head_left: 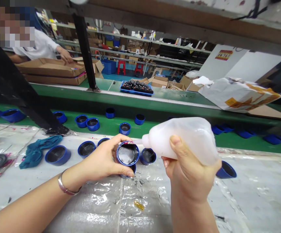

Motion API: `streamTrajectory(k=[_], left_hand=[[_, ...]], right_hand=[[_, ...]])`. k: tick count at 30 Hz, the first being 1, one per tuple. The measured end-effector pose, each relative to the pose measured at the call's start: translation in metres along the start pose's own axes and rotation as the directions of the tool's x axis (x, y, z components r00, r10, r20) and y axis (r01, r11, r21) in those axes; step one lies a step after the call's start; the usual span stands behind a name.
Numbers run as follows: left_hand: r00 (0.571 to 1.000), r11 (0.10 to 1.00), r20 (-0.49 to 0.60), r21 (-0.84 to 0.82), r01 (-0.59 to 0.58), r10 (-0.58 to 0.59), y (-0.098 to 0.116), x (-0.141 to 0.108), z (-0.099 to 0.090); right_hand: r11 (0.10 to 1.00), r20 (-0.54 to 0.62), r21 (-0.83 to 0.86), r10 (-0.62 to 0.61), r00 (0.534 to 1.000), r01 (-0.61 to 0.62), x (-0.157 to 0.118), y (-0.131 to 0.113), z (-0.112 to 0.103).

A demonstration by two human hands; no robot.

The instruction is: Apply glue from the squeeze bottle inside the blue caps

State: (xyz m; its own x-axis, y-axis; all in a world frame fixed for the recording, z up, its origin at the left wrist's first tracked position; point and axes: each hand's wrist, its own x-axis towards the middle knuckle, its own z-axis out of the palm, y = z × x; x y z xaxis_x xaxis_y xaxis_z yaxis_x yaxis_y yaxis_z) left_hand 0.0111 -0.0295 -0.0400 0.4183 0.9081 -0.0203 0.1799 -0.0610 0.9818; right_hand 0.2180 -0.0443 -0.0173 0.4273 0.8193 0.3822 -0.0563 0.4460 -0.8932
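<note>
My left hand grips a round blue cup-like part with a dark, shiny inside, its opening tipped toward me. In my right hand is a translucent white squeeze bottle, held on its side with the nozzle pointing left. The nozzle tip is at the far rim of the held part; whether they touch I cannot tell. Just below, another blue part is mostly hidden by my left fingers. Close by on the plastic-covered table stand similar blue parts and a larger-looking one.
Several blue parts sit on the green belt behind the table. A teal cloth lies left. A dark post rises at left. Beyond are a blue tray, a white wrapped package and a person beside cardboard trays.
</note>
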Motion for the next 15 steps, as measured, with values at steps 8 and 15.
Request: streamTrajectory(k=[8, 15], left_hand=[[0.999, 0.998, -0.023, 0.056, 0.026, -0.025, 0.005, 0.000, -0.002], [0.997, 0.997, 0.002, -0.028, 0.076, -0.076, 0.001, 0.002, -0.002]], right_hand=[[0.998, -0.081, 0.062, -0.009, 0.997, 0.014, 0.007, -0.005, 0.000], [0.979, -0.078, 0.186, -0.065, 0.995, 0.078, 0.015, -0.012, 0.003]])
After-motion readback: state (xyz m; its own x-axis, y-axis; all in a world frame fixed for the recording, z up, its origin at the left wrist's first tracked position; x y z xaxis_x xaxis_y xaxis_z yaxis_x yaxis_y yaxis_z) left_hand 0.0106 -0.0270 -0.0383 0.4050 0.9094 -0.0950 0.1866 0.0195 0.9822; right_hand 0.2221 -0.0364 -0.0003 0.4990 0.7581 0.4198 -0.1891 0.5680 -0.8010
